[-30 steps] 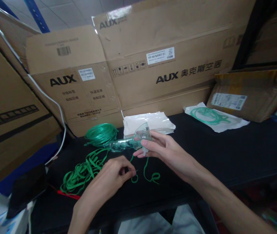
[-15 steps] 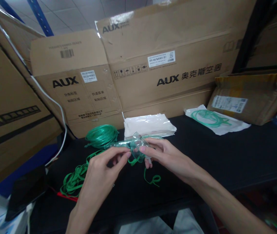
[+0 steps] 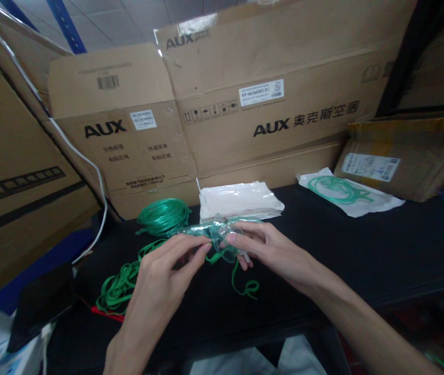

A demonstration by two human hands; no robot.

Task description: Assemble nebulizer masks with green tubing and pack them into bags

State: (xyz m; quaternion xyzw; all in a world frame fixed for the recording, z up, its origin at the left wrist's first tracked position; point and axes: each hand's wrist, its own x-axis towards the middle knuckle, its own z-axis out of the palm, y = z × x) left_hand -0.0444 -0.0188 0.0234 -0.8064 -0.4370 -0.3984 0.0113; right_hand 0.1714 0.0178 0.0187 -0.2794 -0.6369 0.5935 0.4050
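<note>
A clear, green-tinted oxygen mask (image 3: 225,245) is held above the black table, my right hand (image 3: 258,244) closed around its right side. My left hand (image 3: 178,252) pinches at the mask's left edge, where a green elastic strap (image 3: 216,257) meets it; the fingertips partly hide the strap's end. The strap's loose tail (image 3: 248,289) hangs and curls below the mask. Behind the left hand lie a coil of green tubing (image 3: 164,216) and a heap of green elastic straps (image 3: 117,286). Just behind the mask, more clear green plastic (image 3: 198,229) lies flat, partly covered.
White plastic packets (image 3: 241,200) are stacked at the back. On the right, a white bag with green tubing (image 3: 350,197) rests by a cardboard box (image 3: 409,151). Large AUX cartons (image 3: 222,140) wall off the rear, and a white cable (image 3: 77,151) runs down the left.
Both hands stay at the mask with almost the same hold. The mask has turned slightly between the fingers, and the view has shifted a little.
</note>
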